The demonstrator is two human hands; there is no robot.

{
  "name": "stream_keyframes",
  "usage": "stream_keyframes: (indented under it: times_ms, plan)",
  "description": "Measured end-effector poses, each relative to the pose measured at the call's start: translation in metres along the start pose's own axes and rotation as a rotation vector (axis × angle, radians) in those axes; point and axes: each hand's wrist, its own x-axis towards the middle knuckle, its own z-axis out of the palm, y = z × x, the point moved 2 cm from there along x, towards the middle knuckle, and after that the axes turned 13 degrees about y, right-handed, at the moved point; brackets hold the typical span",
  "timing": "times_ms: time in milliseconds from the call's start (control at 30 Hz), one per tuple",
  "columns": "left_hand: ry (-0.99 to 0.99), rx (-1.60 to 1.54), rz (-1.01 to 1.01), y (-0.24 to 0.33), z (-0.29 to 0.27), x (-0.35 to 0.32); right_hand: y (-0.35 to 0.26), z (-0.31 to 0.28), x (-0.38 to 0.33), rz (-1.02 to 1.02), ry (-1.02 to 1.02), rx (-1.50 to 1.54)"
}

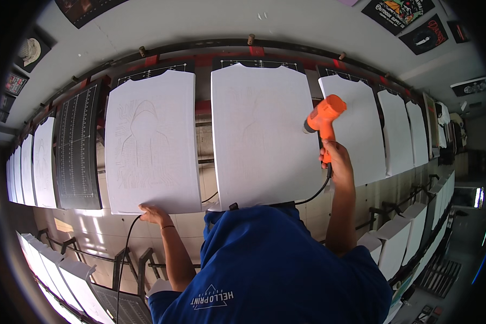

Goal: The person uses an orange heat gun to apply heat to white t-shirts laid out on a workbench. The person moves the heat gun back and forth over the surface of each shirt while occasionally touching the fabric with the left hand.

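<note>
An orange heat gun (326, 114) is gripped by its handle in my right hand (339, 162). Its nozzle points left, over the right edge of the middle white shirt (262, 135), which lies flat on a board and bears a very faint outline. My left hand (155, 215) is at the bottom edge of the white shirt to the left (173, 92), which shows a faint hooded-figure line drawing. A black cord (127, 248) runs down from the left fingers, which appear closed around it. Another stretch of cord hangs from the heat gun's handle toward my waist.
More white shirts on boards (353, 129) curve away to the right, others (43, 162) to the left. A bare black board (80, 146) with white markings stands left. Behind the boards runs a dark rail (194, 44). Another row of boards (75, 270) lies lower left.
</note>
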Motion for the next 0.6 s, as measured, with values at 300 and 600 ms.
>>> stream_keyframes:
  times_ms: [300,600]
  plan:
    - [-0.011,-0.044,-0.019,0.006,0.002,-0.003,0.003,0.110,-0.052,0.060,-0.539,-0.036]
    - [-0.017,0.030,0.016,0.008,-0.001,-0.004,0.013,0.044,-0.028,0.053,-0.301,-0.057]
